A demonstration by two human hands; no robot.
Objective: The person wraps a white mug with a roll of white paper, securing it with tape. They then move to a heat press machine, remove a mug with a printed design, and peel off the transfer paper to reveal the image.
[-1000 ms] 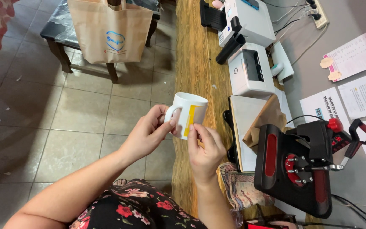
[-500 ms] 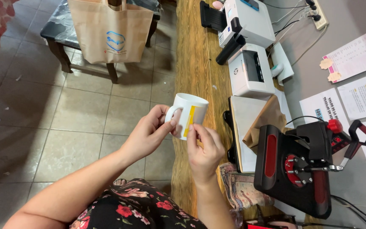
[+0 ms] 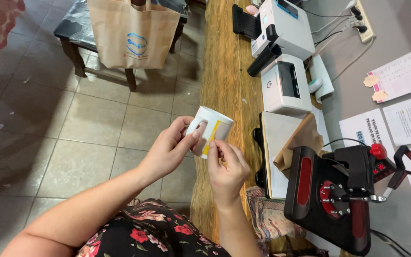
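Note:
A white mug [image 3: 213,125] with a yellow strip down its side is held in the air over the wooden table's left edge. My left hand [image 3: 170,148] grips it at the handle side, thumb on the handle. My right hand [image 3: 225,166] is just below it, with fingertips pinched on the lower end of the yellow strip [image 3: 210,138]. The mug's mouth points away from me, tilted up and to the right.
A black mug heat press [image 3: 341,197] with red parts stands at the right. Two white printers [image 3: 286,52] sit farther along the wooden table [image 3: 224,71]. A flat press with brown paper [image 3: 291,143] lies between. A paper bag [image 3: 133,33] rests on a bench at the left.

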